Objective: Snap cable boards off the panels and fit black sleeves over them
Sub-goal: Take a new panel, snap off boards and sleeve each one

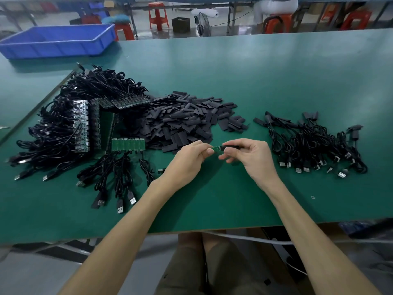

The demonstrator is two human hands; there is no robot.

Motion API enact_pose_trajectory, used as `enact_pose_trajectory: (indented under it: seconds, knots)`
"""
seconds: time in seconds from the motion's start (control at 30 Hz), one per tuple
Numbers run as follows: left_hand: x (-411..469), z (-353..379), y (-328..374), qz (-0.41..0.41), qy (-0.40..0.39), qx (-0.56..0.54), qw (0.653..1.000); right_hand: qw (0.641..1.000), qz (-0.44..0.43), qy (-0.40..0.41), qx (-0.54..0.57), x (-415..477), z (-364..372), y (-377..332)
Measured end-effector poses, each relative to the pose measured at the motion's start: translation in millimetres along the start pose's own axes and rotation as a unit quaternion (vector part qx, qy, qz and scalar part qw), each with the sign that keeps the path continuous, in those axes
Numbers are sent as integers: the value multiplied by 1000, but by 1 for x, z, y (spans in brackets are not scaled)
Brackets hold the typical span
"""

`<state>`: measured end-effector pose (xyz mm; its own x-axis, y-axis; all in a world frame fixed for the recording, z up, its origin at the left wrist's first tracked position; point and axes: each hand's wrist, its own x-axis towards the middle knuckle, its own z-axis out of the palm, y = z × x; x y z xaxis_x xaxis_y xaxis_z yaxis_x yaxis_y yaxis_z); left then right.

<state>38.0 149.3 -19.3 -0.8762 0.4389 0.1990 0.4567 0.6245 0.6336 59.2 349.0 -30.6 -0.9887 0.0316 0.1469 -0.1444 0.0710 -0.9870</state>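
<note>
Pinching one green board (217,148), left hand (189,160) faces right hand (251,158) gripping one black sleeve (230,147)

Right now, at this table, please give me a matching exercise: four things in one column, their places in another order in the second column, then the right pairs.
1 blue bin
2 loose sleeves pile
3 sleeved cables
4 small green board

A pinched in left hand, meeting black sleeve in right hand
B right side of the table
C far left corner
D middle, beyond the hands

Pairs: 1-C, 2-D, 3-B, 4-A
</note>
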Motion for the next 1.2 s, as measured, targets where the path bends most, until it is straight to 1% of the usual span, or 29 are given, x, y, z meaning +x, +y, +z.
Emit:
enact_pose_trajectory:
  seconds: [0.23,0.43,0.6,0.83,1.0,1.2]
  knots:
    - [-1,-1,-1,6,7,3,1000,999,-3,32,1,-2,0,-3]
    - [1,-1,-3,6,-1,-2,1000,1000,-1,23,-14,-3,1,-5]
    - [1,1,-8,-9,-12,-22,1000,1000,4,13,-22,-4,3,-4]
    - [4,-5,-12,-10,-34,-74,997,1000,9,-1,-11,-4,5,-3]
    - [3,-6,-12,8,-47,-61,997,1000,-3,7,-11,-6,6,-7]
    - [3,-5,-12,11,-39,-53,998,1000,-9,5,-12,-8,7,-9]
